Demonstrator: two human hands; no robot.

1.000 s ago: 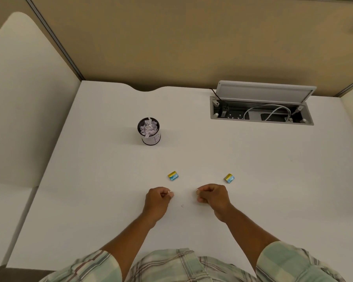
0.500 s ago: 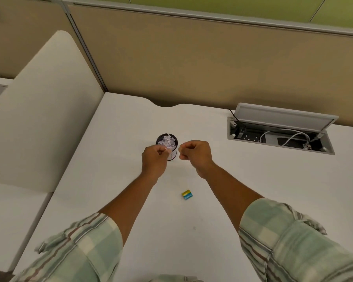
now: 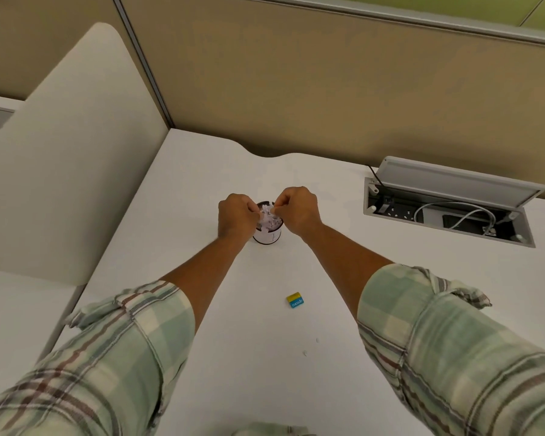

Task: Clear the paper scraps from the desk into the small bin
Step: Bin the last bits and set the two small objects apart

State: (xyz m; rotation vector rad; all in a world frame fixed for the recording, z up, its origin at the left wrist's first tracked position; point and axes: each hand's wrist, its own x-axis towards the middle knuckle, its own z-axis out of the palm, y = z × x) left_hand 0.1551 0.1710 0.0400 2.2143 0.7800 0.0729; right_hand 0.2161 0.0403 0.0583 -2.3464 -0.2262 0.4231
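The small round bin (image 3: 267, 237), white-walled with a dark rim, stands on the white desk (image 3: 177, 190) and is heaped with paper scraps (image 3: 269, 218). My left hand (image 3: 236, 214) hovers over its left rim, fingers pinched together on a tiny white scrap. Over the right rim, my right hand (image 3: 298, 209) is pinched the same way, a bit of white showing at the fingertips. Two tiny white scraps (image 3: 304, 353) lie on the desk near me, between my forearms.
A small yellow and blue block (image 3: 295, 301) lies on the desk between my arms. An open cable tray (image 3: 447, 215) with sockets and a white cord is sunk into the desk at the right. Partition walls stand behind and to the left.
Both hands went from the desk's near edge, pinched, forward to the bin and now sit right over its mouth. My head has leaned forward; the second yellow-blue block is out of sight.
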